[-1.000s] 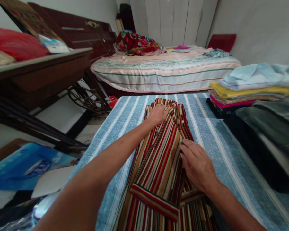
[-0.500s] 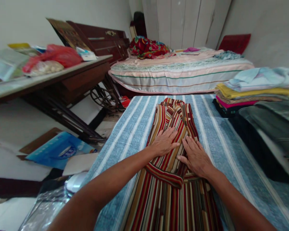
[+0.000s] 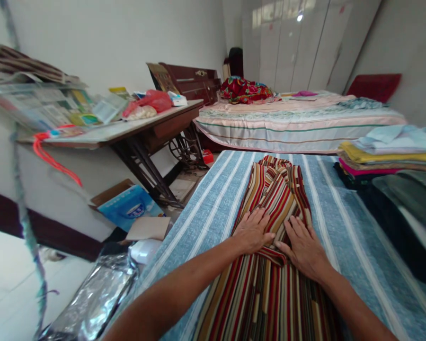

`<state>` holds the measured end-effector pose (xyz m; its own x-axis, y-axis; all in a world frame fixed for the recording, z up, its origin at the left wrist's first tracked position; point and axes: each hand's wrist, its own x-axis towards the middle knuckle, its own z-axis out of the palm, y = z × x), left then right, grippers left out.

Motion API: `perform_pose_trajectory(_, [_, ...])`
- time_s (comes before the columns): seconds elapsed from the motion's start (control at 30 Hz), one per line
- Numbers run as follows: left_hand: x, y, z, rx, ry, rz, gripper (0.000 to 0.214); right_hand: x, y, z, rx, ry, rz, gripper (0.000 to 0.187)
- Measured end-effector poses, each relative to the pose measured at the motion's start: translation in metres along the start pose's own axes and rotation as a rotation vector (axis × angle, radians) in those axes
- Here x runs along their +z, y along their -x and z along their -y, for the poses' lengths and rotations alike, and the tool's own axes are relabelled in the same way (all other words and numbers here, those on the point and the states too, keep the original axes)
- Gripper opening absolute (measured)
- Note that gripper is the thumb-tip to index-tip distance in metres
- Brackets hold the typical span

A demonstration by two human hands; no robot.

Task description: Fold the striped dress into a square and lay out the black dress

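A striped garment in red, tan, brown and cream lies lengthwise before me, its sides and a sleeve folded inward and its collar end pointing away. My left hand rests flat on the left part of the folded cloth, fingers spread. On the right part lies my right hand, palm down, with its fingers stretched out and the thumb toward my left hand. Neither hand grips the cloth. Beneath the garment is a blue bedsheet with white stripes.
A stack of folded clothes stands at the right, beside dark folded clothes. Left is a sewing table bearing bags and a clear plastic box. A blue carton sits on the floor. Another bed stands beyond.
The camera view has turned left, so more of the table and floor shows. My hands have slid slightly toward me over the garment, now covering more of the sleeve's cuff end.
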<state>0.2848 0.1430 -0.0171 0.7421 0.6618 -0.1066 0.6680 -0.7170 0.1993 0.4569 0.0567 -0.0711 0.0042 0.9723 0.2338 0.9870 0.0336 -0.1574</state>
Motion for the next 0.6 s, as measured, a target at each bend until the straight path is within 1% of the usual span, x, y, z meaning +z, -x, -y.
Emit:
perform_pose_trajectory(0.1, [0.002,0.000,0.002,0.010,0.003,-0.037,0.063,-0.002,-0.001,-0.001,0.008,0.005,0.008,0.074])
perform_pose_trajectory(0.2, [-0.001,0.007,-0.002,0.017,0.013,-0.080,0.059,-0.017,0.004,0.004,0.007,-0.005,-0.007,0.071])
perform_pose_trajectory(0.27, [-0.002,0.014,-0.004,0.037,0.015,-0.103,0.057,-0.029,0.012,0.012,-0.026,-0.022,-0.011,0.067])
perform_pose_trajectory(0.37, [0.000,0.022,-0.003,0.068,-0.004,-0.107,0.057,-0.041,0.024,0.026,-0.094,-0.050,0.062,0.066])
perform_pose_trajectory(0.43, [0.003,0.023,-0.001,0.067,-0.019,-0.088,0.057,-0.044,0.028,0.033,-0.110,-0.063,0.137,0.067])
perform_pose_trajectory(0.5, [0.004,0.022,-0.001,0.062,-0.025,-0.067,0.057,-0.046,0.030,0.036,-0.104,-0.067,0.185,0.068])
perform_pose_trajectory(0.6, [0.002,0.025,-0.003,0.056,-0.032,-0.072,0.058,-0.052,0.034,0.039,-0.090,-0.061,0.183,0.070])
